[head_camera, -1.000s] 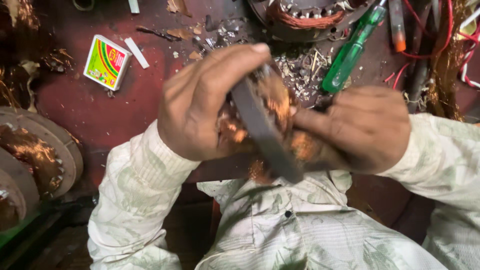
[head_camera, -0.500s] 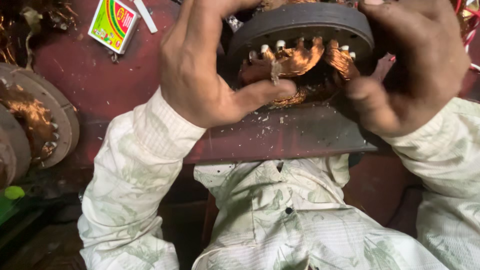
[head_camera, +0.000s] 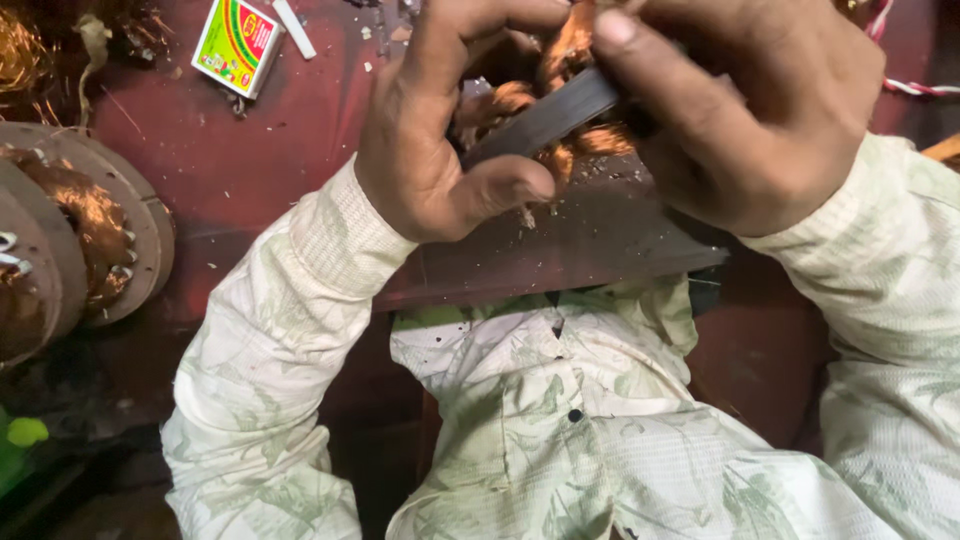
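Both my hands grip a round grey metal motor stator (head_camera: 545, 120) with copper wire windings, held up over the dark red workbench (head_camera: 230, 170). The stator is turned edge-on, so its grey rim shows as a slanted band with copper coils bulging on either side. My left hand (head_camera: 440, 130) wraps its left side, thumb pressed under the rim. My right hand (head_camera: 740, 110) covers the right side, with a fingertip on top of the rim. Much of the stator is hidden by my fingers.
Two other wound stators (head_camera: 80, 240) lie stacked at the left edge of the bench. A small green, yellow and red box (head_camera: 237, 45) and a white stick (head_camera: 295, 28) lie at the top left. Red and white wires (head_camera: 915, 85) trail at the right.
The stator has been rotated in my hands: a second ago edge-on, half a second ago its flat wound face showed, now edge-on again. Both hands have shifted their grip and sit higher in view.
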